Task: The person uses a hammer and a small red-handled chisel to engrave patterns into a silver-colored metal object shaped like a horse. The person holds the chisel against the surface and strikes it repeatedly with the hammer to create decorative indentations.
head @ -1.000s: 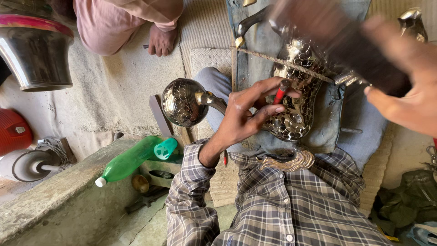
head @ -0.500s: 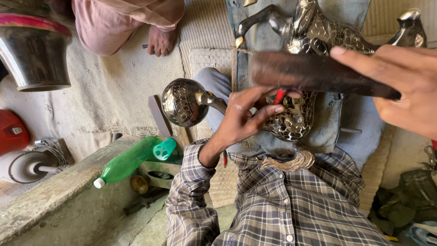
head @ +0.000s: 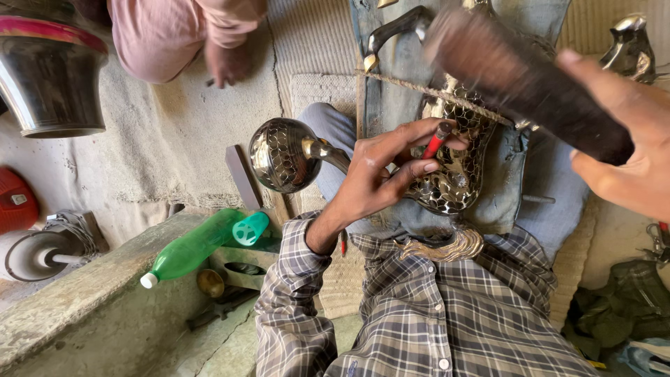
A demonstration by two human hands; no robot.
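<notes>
Centre frame: left hand [head: 380, 178] pinches red-tipped punch [head: 436, 139] against patterned metal piece [head: 453, 167] on lap. Right hand [head: 628, 150], upper right, grips dark mallet [head: 523, 80] (blurred). Green bottle [head: 192, 248] lower left.

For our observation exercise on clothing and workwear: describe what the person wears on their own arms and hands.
The left arm wears a long plaid sleeve in grey, blue and white checks, its cuff pushed back above the wrist. The left hand is bare, without glove or ring. The right hand is bare too; its sleeve is out of frame.
</notes>
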